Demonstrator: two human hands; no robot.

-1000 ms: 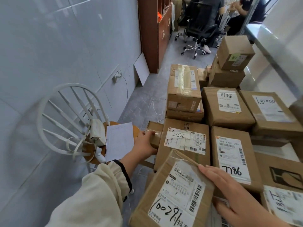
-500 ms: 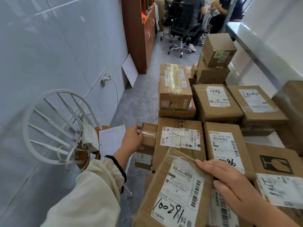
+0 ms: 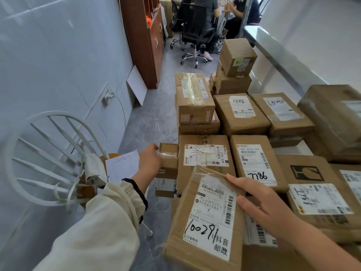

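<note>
- Small brown cardboard box sealed with clear tape [image 3: 168, 159] sat at the left edge of the parcel pile; its right side touched a larger brown carton with a white shipping label [image 3: 205, 153].
- Left hand [image 3: 149, 159] was on the small box's left end; the box lay directly right of the palm; its long axis could not be judged with confidence.
- Left fingers were clamped on the box: thumb over the top edge, other fingers curled round the side and mostly hidden.
- Right hand [image 3: 261, 204] was well apart from it; fingers nearly straight, slightly spread, resting flat on the tilted brown parcel marked 10029 [image 3: 205, 218].
- Probable next move: a pull leftward, clear of the carton, toward the white spindle-back chair [image 3: 48, 153] carrying a white paper sheet [image 3: 122, 166].
</note>
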